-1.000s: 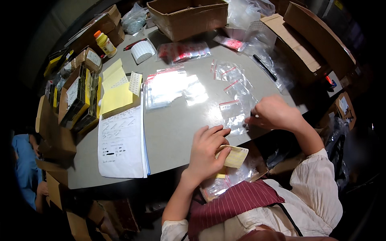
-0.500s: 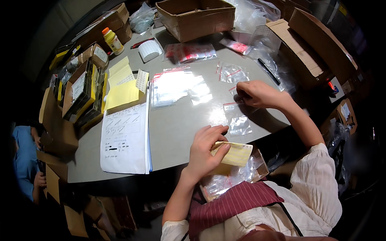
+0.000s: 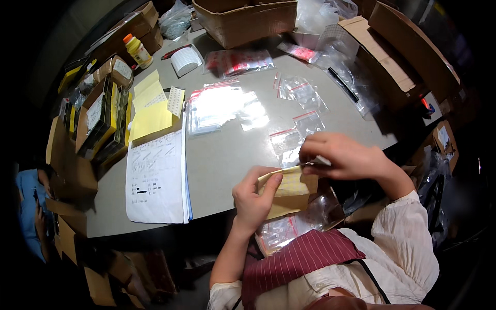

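One yellow sheet [image 3: 293, 188] pinched in left hand [image 3: 252, 199], far edge stretching rightward to right hand [image 3: 343, 156], bunched at corner, hold unclear; nearest bag [image 3: 285, 138] beyond both hands.

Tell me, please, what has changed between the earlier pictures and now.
The right hand moved from the clear, red-topped plastic bags toward the person, to the upper right edge of the pale yellow rectangular paper sheet. The nearest bag shifted slightly left. The left hand kept hold of the sheet; the orange-capped yellow plastic bottle stayed put.
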